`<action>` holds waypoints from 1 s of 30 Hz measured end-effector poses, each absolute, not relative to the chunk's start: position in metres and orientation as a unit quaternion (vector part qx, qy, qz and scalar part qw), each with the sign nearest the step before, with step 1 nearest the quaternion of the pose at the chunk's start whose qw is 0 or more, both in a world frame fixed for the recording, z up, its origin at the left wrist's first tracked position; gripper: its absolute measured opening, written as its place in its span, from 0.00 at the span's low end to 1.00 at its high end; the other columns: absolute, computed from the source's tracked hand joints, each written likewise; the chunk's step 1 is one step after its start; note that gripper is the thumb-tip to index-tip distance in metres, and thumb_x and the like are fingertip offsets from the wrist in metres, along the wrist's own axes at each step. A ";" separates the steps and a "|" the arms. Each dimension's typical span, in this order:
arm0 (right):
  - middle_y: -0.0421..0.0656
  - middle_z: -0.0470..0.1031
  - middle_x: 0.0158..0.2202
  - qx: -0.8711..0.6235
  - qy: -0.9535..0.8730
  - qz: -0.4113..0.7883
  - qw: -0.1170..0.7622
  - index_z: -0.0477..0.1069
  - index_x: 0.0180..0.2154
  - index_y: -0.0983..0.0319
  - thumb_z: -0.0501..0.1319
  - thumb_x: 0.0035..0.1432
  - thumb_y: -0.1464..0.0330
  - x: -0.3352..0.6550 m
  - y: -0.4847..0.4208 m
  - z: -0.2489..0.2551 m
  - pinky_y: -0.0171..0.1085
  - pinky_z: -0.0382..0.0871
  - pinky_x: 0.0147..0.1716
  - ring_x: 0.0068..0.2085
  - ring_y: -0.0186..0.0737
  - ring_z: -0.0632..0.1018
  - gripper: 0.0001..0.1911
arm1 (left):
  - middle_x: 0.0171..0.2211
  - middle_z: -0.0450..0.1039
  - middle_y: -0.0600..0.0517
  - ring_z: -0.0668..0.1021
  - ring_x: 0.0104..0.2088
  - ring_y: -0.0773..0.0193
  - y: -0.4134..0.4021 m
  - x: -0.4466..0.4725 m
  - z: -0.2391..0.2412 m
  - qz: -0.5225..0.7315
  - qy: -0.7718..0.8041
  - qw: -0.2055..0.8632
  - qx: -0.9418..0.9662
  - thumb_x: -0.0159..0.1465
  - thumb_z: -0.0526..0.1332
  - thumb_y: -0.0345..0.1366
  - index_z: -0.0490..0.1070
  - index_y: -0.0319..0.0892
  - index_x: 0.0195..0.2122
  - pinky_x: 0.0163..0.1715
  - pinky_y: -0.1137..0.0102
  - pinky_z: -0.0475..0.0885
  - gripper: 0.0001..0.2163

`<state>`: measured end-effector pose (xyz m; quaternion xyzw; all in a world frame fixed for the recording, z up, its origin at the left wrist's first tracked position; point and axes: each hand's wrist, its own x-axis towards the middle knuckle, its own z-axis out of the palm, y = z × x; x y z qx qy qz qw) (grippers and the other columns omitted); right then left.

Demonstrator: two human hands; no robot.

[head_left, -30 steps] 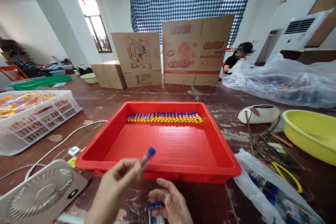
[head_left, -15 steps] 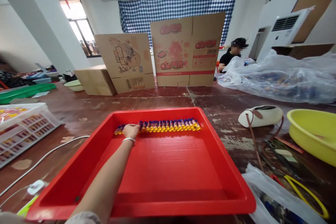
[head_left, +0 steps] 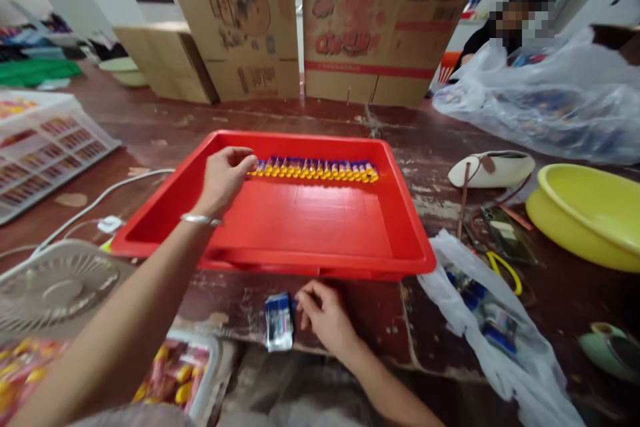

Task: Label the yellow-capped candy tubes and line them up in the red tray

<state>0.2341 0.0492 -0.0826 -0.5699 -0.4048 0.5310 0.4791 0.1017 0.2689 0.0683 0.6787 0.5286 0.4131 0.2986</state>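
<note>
My left hand [head_left: 227,177] is over the left part of a red tray [head_left: 320,265], its thumb and forefinger drawn together in a pinch. Whatever lies between those fingertips, if anything, is too small to make out. Along the tray's far side runs a row of small tubes [head_left: 320,169] with yellow ends and blue tops; the hand hides the row's left end. In front of the tray, my right hand [head_left: 325,313] has curled fingers, with a bit of blue wrapper at the tips. Beside it, blue and silver packets [head_left: 279,321] lie at the table edge.
At lower left sits a tub [head_left: 213,363] of yellow-and-pink pieces. A white crate [head_left: 55,147] stands left. To the right are a plastic bag [head_left: 460,280], a yellow basin [head_left: 585,233] and a white pouch [head_left: 493,170]. Cardboard boxes [head_left: 370,73] stand behind; a person [head_left: 520,20] sits beyond.
My view has tilted down, bringing the packets, the tub and my right hand into sight. My left hand has lifted from the row and come nearer to me.
</note>
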 end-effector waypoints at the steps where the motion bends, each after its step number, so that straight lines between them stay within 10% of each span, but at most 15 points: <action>1: 0.34 0.67 0.16 -0.589 -0.442 0.510 0.444 0.70 0.26 0.61 0.60 0.62 0.58 0.237 0.049 -0.081 0.31 0.60 0.21 0.17 0.32 0.68 0.16 | 0.36 0.77 0.55 0.79 0.37 0.66 0.242 0.088 0.069 0.409 0.523 0.303 0.683 0.68 0.57 0.43 0.73 0.36 0.50 0.40 0.70 0.73 0.16; 4: 0.39 0.74 0.20 -0.628 -0.544 0.430 0.355 0.73 0.26 0.60 0.60 0.61 0.65 0.238 0.047 -0.077 0.34 0.62 0.26 0.22 0.36 0.74 0.12 | 0.26 0.77 0.55 0.78 0.28 0.65 0.149 0.054 0.053 0.392 0.521 0.289 0.701 0.63 0.63 0.44 0.78 0.39 0.38 0.32 0.72 0.73 0.12; 10: 0.42 0.80 0.24 -0.670 -0.606 0.336 0.266 0.75 0.25 0.59 0.68 0.55 0.62 0.222 0.047 -0.070 0.35 0.61 0.27 0.26 0.39 0.76 0.10 | 0.42 0.81 0.46 0.82 0.43 0.55 0.026 0.033 -0.046 0.280 0.486 0.255 0.787 0.65 0.58 0.37 0.79 0.46 0.41 0.43 0.64 0.77 0.10; 30: 0.40 0.78 0.25 -0.637 -0.607 0.340 0.332 0.75 0.27 0.61 0.61 0.60 0.63 0.219 0.044 -0.083 0.32 0.64 0.28 0.27 0.37 0.75 0.12 | 0.56 0.75 0.38 0.78 0.54 0.48 0.000 0.045 -0.099 0.248 0.467 0.106 0.842 0.65 0.53 0.25 0.73 0.40 0.54 0.50 0.54 0.77 0.19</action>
